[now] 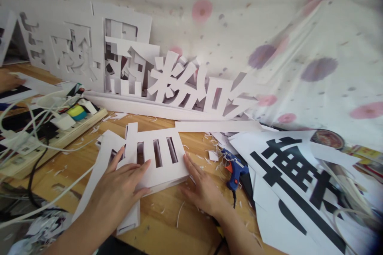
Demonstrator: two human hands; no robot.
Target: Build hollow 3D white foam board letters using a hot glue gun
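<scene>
A white three-dimensional character piece [165,171] with three long slots lies on the wooden table. My left hand [121,185] rests over its left part, fingers spread, one fingertip on the top face. Against the piece's right edge, my right hand [203,189] touches with its fingertips, the fingers partly apart. Neither hand is wrapped round anything. Further left, a slanted white part [100,171] adjoins the slotted piece, and its lower portion is partly hidden by my left hand and forearm.
A blue glue gun [236,169] lies right of my right hand. Paper sheets with black characters [287,167] cover the right side. Power strips with cables [62,123] sit at left. White cut-out letters [176,83] stand behind. Another person's hand [8,80] shows at far left.
</scene>
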